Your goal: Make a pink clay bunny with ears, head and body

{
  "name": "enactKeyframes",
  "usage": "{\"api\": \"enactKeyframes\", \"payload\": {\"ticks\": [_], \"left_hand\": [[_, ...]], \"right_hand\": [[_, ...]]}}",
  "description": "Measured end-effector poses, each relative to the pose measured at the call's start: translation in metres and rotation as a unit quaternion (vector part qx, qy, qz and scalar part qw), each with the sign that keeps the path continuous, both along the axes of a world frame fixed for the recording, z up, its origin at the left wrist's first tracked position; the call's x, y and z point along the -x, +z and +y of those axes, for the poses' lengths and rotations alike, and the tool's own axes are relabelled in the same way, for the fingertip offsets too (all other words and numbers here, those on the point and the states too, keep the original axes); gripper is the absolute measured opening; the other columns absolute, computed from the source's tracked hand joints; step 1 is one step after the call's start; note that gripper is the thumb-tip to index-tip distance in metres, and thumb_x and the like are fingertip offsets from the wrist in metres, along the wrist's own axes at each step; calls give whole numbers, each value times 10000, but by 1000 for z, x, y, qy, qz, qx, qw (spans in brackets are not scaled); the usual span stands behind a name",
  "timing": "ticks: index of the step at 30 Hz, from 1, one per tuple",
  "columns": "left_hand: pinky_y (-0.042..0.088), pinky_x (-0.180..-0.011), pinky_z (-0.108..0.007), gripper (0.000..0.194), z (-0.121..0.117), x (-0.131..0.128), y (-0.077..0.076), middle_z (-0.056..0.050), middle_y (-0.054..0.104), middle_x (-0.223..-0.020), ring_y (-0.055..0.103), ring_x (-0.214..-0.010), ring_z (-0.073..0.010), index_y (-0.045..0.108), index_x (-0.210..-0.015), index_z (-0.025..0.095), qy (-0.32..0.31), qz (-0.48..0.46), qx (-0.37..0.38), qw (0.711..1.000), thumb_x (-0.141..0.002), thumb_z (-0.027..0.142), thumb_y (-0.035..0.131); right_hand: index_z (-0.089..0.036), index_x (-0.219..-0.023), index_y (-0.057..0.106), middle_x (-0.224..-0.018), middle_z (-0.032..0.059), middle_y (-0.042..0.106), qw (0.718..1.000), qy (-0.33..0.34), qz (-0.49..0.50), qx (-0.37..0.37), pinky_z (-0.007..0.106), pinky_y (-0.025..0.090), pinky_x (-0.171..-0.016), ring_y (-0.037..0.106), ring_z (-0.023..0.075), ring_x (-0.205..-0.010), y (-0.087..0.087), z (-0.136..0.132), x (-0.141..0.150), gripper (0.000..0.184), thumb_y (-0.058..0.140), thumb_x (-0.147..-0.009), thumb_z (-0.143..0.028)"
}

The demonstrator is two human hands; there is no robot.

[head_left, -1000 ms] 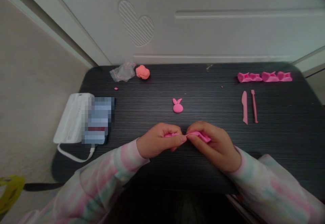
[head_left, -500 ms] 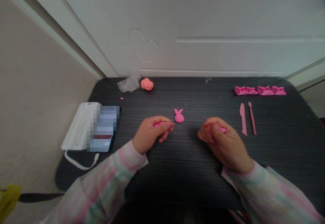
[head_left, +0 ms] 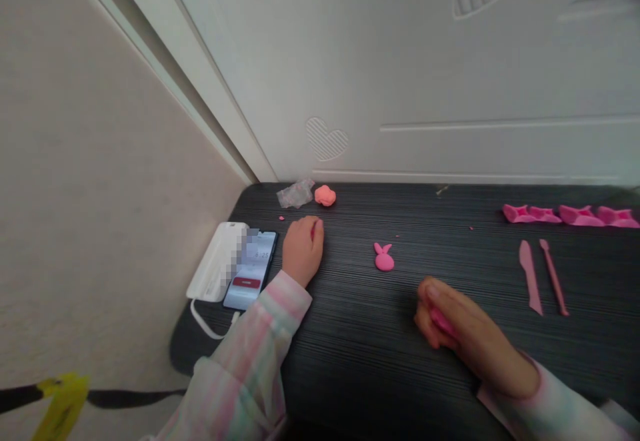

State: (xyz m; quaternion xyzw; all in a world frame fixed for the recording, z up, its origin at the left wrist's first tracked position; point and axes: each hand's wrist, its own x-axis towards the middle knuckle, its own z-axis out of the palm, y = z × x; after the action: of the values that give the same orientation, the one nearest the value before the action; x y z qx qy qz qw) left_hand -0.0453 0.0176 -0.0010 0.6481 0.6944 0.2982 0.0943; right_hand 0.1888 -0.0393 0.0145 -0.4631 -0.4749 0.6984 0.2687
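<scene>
My left hand (head_left: 301,251) is curled closed on a bit of pink clay (head_left: 313,230), most of it hidden by the fingers. It is over the left part of the dark table, beside the phone. My right hand (head_left: 467,334) is folded around another piece of pink clay (head_left: 442,322) that shows between the fingers and palm. Between the hands lies a flat pink clay rabbit head (head_left: 385,261) with two pointed ears. Beyond my left hand sit an orange-pink clay lump (head_left: 325,196) and a crumpled clear plastic wrapper (head_left: 296,194).
A phone (head_left: 253,264) lies beside a white power bank (head_left: 215,264) with a white cable (head_left: 205,324). At right are a pink plastic knife (head_left: 530,276), a thin pink modelling stick (head_left: 554,278) and a row of pink moulds (head_left: 575,215). A white panel (head_left: 425,81) stands behind the table.
The view has swung left. My left hand has moved away from the rabbit head, toward the wrapper and phone. My right hand has turned, showing more of its pink clay.
</scene>
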Motion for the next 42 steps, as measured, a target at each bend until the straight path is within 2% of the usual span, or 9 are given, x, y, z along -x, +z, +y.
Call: {"api": "enactKeyframes", "payload": {"ticks": [6, 18, 23, 26, 30, 33, 35, 38, 42], "left_hand": [[369, -848, -344, 264, 11, 3, -10, -114, 548, -970, 465, -925, -215, 516, -1004, 122, 2, 53, -19, 998, -820, 284, 415], [388, -825, -354, 269, 9, 4, -12, -92, 567, -904, 481, -882, -224, 547, -956, 138, -12, 106, -29, 994, -797, 334, 454], [357, -879, -376, 272, 10, 4, -11, -90, 567, -933, 473, -934, -228, 544, -976, 147, 1, 102, -61, 993, -793, 327, 456], [341, -903, -380, 282, 7, 3, -6, -110, 559, -1003, 454, -992, -231, 534, -1008, 130, 5, 83, -101, 991, -789, 292, 461], [371, -866, -337, 264, -11, -18, 8, -113, 575, -979, 480, -953, -190, 533, -999, 112, -50, -11, -169, 984, -796, 258, 449], [418, -674, -252, 188, -35, -47, 18, -36, 588, -767, 514, -696, -116, 569, -848, 150, -201, -131, -42, 970, -804, 279, 440], [409, -614, -229, 189, -50, -65, 21, -13, 576, -727, 499, -627, -96, 573, -820, 161, -281, -198, 59, 937, -777, 325, 490], [408, -584, -218, 221, -61, -81, 20, 10, 553, -692, 492, -597, -85, 531, -798, 166, -278, -303, 158, 898, -745, 381, 532], [434, -621, -229, 236, -62, -84, 15, 0, 556, -744, 536, -667, -101, 498, -846, 160, -248, -437, 220, 836, -709, 329, 588]], "right_hand": [[-181, -527, 397, -491, -42, 360, 998, -28, 34, -33, 237, 264, -459, 319, 78, -475, -6, 3, 0, 371, 499, -774, -438], [-214, -465, 307, -434, -56, 250, 990, -104, 68, -63, 265, 240, -435, 246, 85, -420, -10, 5, 4, 452, 371, -829, -473], [-206, -488, 315, -445, -61, 262, 986, -135, 50, -79, 253, 238, -439, 243, 80, -427, -10, 11, 5, 441, 385, -820, -487], [-193, -500, 337, -455, -61, 270, 981, -153, 102, -63, 237, 219, -419, 237, 73, -419, -8, 16, 8, 440, 396, -806, -504], [-184, -581, 426, -498, -59, 343, 965, -192, 174, -33, 202, 206, -389, 258, 54, -397, -6, 18, 17, 362, 440, -789, -481], [-195, -702, 495, -628, -37, 482, 961, -212, 168, -63, 199, 327, -433, 382, 54, -451, -6, 15, 25, 261, 441, -809, -427], [-205, -802, 527, -773, -7, 571, 962, -211, 151, -88, 234, 448, -624, 529, 83, -633, -6, 12, 30, 220, 432, -824, -403], [-216, -931, 524, -1000, 37, 606, 965, -191, 145, -102, 340, 397, -919, 554, 146, -974, -6, 7, 34, 240, 397, -842, -399], [-240, -1028, 506, -1137, 51, 566, 976, -135, 123, -117, 371, 395, -940, 513, 163, -1073, -4, -1, 34, 288, 346, -859, -410]]}}
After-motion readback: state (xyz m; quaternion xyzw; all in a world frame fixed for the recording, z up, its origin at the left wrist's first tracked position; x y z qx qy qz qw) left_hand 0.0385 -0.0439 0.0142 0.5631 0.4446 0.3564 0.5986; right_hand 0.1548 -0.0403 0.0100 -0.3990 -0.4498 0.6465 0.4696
